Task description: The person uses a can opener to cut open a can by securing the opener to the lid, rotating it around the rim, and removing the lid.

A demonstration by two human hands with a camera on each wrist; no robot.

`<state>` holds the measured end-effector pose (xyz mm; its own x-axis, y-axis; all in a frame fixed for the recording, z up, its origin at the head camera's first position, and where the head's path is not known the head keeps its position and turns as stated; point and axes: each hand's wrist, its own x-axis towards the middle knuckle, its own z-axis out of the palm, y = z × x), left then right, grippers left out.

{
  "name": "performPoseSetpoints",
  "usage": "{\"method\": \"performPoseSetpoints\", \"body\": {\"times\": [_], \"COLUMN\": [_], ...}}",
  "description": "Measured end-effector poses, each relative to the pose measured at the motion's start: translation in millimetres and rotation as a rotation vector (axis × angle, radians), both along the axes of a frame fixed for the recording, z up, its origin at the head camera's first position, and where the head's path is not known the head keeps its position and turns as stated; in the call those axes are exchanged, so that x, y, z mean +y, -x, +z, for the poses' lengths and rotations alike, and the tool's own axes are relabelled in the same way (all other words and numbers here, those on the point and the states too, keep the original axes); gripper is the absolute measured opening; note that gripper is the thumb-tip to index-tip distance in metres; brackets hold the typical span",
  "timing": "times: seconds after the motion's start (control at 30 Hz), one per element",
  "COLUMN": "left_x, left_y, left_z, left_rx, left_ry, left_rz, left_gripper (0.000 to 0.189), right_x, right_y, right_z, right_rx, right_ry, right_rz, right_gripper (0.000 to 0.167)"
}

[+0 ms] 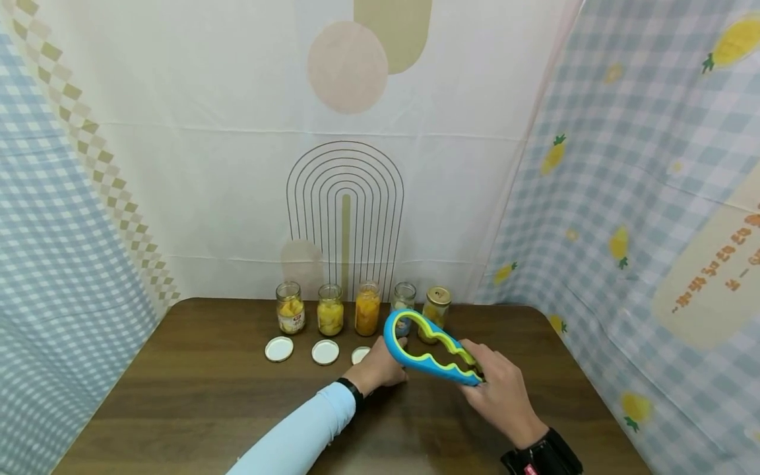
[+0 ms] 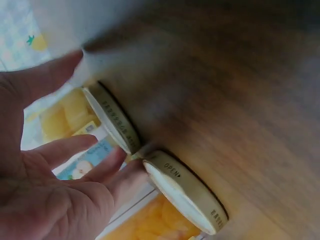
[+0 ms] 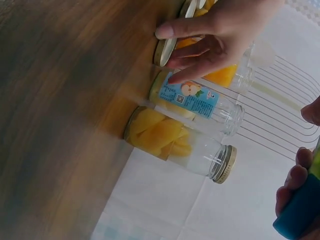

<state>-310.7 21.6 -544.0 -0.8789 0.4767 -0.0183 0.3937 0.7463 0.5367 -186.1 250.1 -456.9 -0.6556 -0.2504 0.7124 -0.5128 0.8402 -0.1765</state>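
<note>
My right hand (image 1: 501, 392) grips a blue and lime-green jar opener (image 1: 415, 359) by its handle end, its loop raised over the table. My left hand (image 1: 382, 366) reaches low over the tabletop, fingers loosely spread. In the left wrist view its fingertips are close to a loose lid (image 2: 112, 120) and another lid (image 2: 182, 192), both white inside; contact is hard to tell. Behind them stand a lidless blue-labelled jar (image 3: 192, 102) and a lidless jar of orange fruit (image 1: 367, 310). At the row's right end, a fruit jar (image 3: 160, 137) wears its gold lid (image 3: 225, 164).
Two more lidless fruit jars, one labelled (image 1: 291, 310) and one plain (image 1: 330, 311), stand at the left of the row. Before them lie two white lids, one at far left (image 1: 279, 349) and one beside it (image 1: 325, 352). A patterned cloth (image 1: 237, 198) hangs behind the brown table (image 1: 178, 389).
</note>
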Motion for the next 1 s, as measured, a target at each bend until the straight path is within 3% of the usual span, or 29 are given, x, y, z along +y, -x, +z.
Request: {"method": "performPoseSetpoints", "body": {"times": [0.1, 0.2, 0.33, 0.47, 0.6, 0.8, 1.0], "left_x": [-4.6, -8.2, -13.0, -19.6, -26.3, -37.2, -48.6], "left_y": [-23.8, -42.9, -60.1, -78.3, -97.0, -121.4, -135.5], "left_z": [25.2, 41.3, 47.9, 57.2, 68.2, 74.3, 76.5], "left_rx": [0.015, 0.087, 0.176, 0.132, 0.103, 0.096, 0.100], "left_ry": [-0.067, -0.167, -0.244, -0.178, -0.126, -0.112, -0.141], "left_rz": [-0.016, -0.016, 0.008, 0.052, 0.055, 0.059, 0.083], "left_gripper": [0.085, 0.076, 0.062, 0.060, 0.066, 0.073, 0.073], "right_x": [0, 1, 3, 7, 10, 14, 17], "right_y": [0.1, 0.6, 1.4, 1.3, 0.4, 0.3, -1.6], "right_z": [1.0, 1.5, 2.0, 3.3, 5.7, 10.6, 11.2], "right_rx": [-0.004, -0.004, 0.004, 0.015, 0.028, 0.030, 0.036], "right_ry": [0.001, 0.002, 0.001, -0.002, -0.003, 0.001, -0.011], "right_rz": [0.002, 0.001, 0.004, -0.002, -0.007, -0.006, -0.028], "right_gripper": [0.058, 0.058, 0.057, 0.058, 0.059, 0.057, 0.058]}}
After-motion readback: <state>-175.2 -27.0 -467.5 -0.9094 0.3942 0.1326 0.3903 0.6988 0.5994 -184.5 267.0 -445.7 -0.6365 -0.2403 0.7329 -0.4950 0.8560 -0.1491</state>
